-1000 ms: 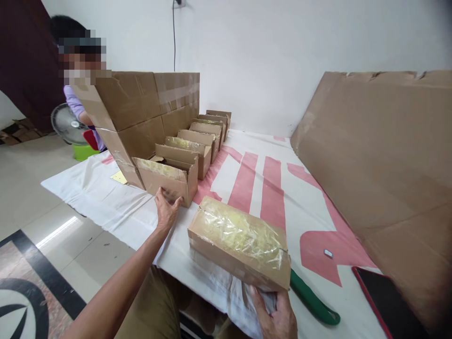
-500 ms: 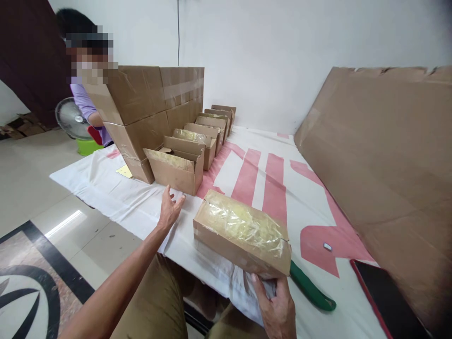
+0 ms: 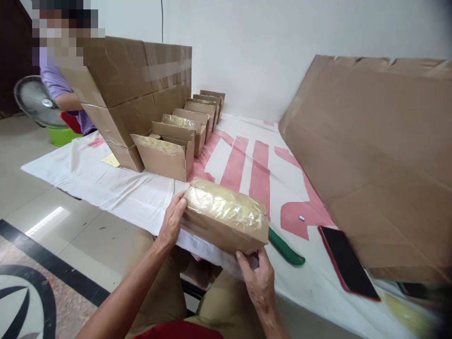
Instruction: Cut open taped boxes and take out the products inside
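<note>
Both my hands grip a small brown cardboard box [image 3: 226, 216] with shiny tape over its top, at the near edge of the white and red cloth [image 3: 141, 197]. My left hand [image 3: 173, 221] clasps its left end. My right hand [image 3: 256, 278] grips its near right corner from below. Farther back, a row of several similar small boxes [image 3: 165, 153] runs toward the wall, the nearest one a short way beyond my left hand.
Big stacked cartons [image 3: 134, 84] stand left of the row. A large cardboard sheet [image 3: 370, 155] leans at the right. A green-handled tool [image 3: 286, 247] and a red-cased phone [image 3: 348, 263] lie right of my box. Another person [image 3: 60, 89] sits behind the cartons by a fan [image 3: 35, 101].
My left hand left the nearest box in the row and came back to take the left end of the taped box. That box has moved closer to me.
</note>
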Motion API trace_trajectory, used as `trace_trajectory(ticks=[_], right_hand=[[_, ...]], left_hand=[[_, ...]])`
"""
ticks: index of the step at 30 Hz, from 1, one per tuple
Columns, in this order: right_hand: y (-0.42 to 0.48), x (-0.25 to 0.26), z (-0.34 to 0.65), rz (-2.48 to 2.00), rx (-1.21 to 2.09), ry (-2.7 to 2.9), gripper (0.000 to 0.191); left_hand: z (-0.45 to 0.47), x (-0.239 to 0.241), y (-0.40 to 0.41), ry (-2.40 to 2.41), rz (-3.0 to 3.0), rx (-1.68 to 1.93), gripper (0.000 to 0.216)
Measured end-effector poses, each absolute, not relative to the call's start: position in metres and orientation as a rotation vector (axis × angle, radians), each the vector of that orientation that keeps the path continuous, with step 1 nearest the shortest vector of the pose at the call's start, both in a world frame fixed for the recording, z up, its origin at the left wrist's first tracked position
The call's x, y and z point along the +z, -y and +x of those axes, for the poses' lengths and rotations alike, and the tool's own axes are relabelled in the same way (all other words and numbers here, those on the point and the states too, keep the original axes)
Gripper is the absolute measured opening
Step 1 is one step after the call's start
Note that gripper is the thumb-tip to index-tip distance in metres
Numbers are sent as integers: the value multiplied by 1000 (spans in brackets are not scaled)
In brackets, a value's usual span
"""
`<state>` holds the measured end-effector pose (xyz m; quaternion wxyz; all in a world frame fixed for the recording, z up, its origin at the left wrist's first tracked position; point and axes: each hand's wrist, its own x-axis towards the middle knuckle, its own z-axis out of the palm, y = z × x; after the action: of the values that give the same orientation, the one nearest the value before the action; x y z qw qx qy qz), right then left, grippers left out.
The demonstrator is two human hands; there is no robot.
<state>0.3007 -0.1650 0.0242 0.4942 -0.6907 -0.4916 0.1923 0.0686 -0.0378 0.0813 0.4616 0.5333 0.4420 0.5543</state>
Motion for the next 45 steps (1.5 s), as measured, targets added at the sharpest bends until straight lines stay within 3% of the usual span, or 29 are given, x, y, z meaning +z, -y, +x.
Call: trace_trajectory(ticks=[6,10,14,23,31,35,40,45], right_hand=[[181,40,323,-1623,440,1506,45],[174,46,374,-1774,98,1577,33],[164,42,401,-2010,-146,1716,37],[146,22,414,-2012,-215,1782,37],[149,130,397,-1997,195,1345,60],[133,172,356,-1815,127,1673,55],[97,189,316,-1531,40,2149,44],[80,207,301,-1477,-207,2421,43]], left_hand=[[43,86,54,-1218,1239,1389,51],[44,102,47,-1313,1226,1407,50],[51,111,34,-1249,1333,1428,49],[55,106,24,-1154,1276,1385,47],[51,85,21,-928,1208,1342,59],[48,98,17,-924,1193,1258,57],[47,122,11,-1004,1303,1196,49],[53,111,14,-954,1321,1211,51]])
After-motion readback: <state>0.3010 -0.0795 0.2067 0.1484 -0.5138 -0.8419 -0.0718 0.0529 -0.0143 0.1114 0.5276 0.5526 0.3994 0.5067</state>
